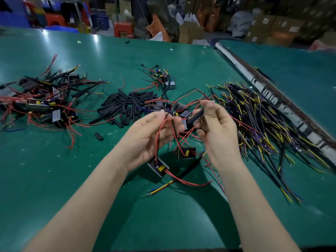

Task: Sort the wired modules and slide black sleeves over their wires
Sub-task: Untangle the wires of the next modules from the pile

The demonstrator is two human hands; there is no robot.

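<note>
Above the green table, my left hand (154,135) pinches the red and black wires of a small grey module (158,167) that dangles below my palm. My right hand (216,128) grips a short black sleeve (196,116) between thumb and fingers, close to the wire ends. Loose black sleeves (125,106) lie heaped just beyond my hands. More wired modules (179,110) sit tangled behind my fingers, and another module (189,152) lies under my right wrist.
A pile of sleeved modules (45,100) covers the left of the table (181,215). A small cluster of modules (163,79) lies farther back. A big spread of black, yellow and purple wires (263,128) fills the right, beside a metal rail (272,95). One stray sleeve (98,136) lies apart.
</note>
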